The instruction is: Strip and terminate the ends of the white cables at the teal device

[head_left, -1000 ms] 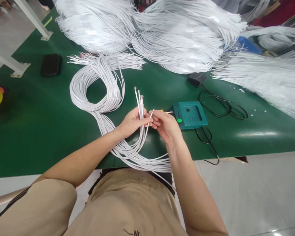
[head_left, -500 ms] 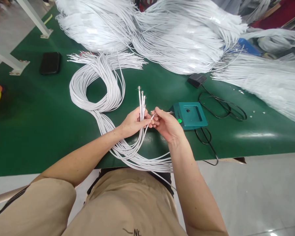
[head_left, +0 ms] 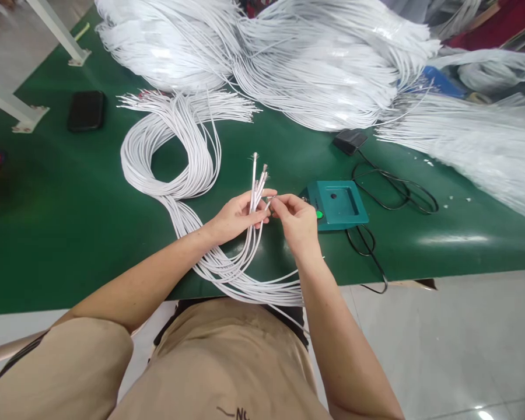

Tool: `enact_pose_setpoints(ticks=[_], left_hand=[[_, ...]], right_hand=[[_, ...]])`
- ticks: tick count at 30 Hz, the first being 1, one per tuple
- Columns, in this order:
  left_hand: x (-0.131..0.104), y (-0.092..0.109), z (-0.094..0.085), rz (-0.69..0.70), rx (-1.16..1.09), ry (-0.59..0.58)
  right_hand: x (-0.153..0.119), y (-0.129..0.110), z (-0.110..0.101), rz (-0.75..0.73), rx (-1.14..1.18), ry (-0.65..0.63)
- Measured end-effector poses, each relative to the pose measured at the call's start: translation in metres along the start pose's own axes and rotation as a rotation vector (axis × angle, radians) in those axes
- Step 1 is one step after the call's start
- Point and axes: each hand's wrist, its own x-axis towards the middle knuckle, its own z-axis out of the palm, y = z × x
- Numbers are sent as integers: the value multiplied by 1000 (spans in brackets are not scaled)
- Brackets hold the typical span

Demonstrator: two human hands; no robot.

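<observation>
Several white cables [head_left: 254,175] stand up out of my left hand [head_left: 236,219], which is closed around them with the thumb across the front. Their tops show frayed, stripped ends. My right hand [head_left: 297,221] pinches the stripped tip of one white cable at the left hand's fingertips. From my hands the cables curve down to the table's front edge, joining a looped bundle of white cables [head_left: 135,157] at the left. Just right of my right hand sits a small teal device [head_left: 362,216] with a green button [head_left: 319,214].
Large heaps of white cables [head_left: 324,70] cover the back of the green table [head_left: 70,245]. A black adapter [head_left: 350,141] with a black cord lies behind the teal device. At the left are a black box [head_left: 86,111] and white metal legs [head_left: 56,29].
My right hand has turned over, its back now facing up, with its fingertips at the cable end. The cable tops in my left hand have tilted slightly to the right.
</observation>
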Motion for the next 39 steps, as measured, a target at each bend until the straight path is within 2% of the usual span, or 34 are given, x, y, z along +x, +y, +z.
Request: enact_pose_setpoints(ticks=[2, 5, 7, 10, 13, 16, 18, 21, 27, 31, 34, 39], left_hand=[[0, 0, -1, -53, -99, 0], [1, 1, -1, -144, -250, 18], [1, 1, -1, -182, -300, 27], [4, 0, -3, -160, -219, 69], [8, -4, -6, -102, -39, 126], [13, -8, -9, -94, 73, 150], [15, -12, -9, -98, 110, 163], [17, -16, -9, -94, 142, 186], [17, -18, -9, -36, 200, 171], [15, -16, -9, 16, 246, 139], [15, -14, -8, 22, 243, 140], [15, -14, -7, 19, 205, 149]], right_hand=[[-2, 4, 4, -159, -239, 71], [-5, 9, 8, -472, -640, 158], [-4, 10, 5, -631, -850, 131], [4, 9, -9, -715, -1000, 28], [20, 4, -28, -665, -1076, -7], [35, 1, -42, -566, -1177, -136], [42, 0, -47, -528, -1187, -231], [44, -1, -49, -525, -1144, -286], [36, -4, -35, -539, -969, -230], [34, -3, -21, -444, -882, -242], [36, -1, -19, -391, -789, -255], [39, -3, -19, -352, -695, -125]])
